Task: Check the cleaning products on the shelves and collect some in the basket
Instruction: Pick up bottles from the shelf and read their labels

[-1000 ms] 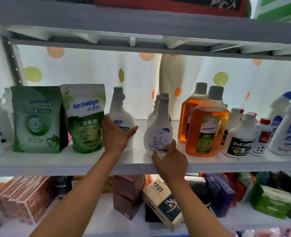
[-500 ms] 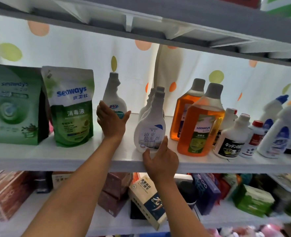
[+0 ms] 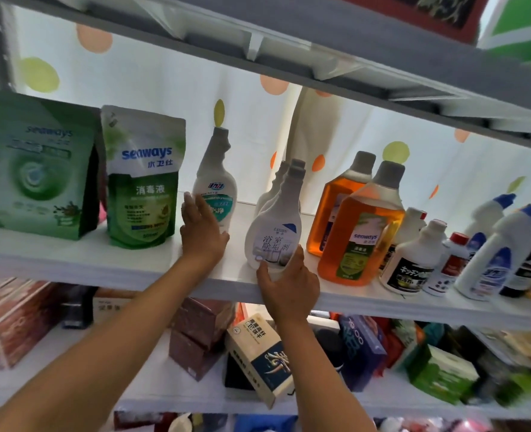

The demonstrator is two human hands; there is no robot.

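The task seems at its beginning. The left hand (image 3: 202, 232) holds the low part of a white spray bottle (image 3: 215, 185), and the right hand (image 3: 289, 283) grips the front bathroom cleaner bottle (image 3: 275, 227), both standing on the shelf (image 3: 102, 260). No basket is visible, so probably nothing is collected.

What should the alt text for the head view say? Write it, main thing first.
Two bare hands reach up to a white shelf of cleaning products: the left hand holds a white spray bottle, the right hand holds the base of another white bottle. Green pouches stand left, orange bottles right.
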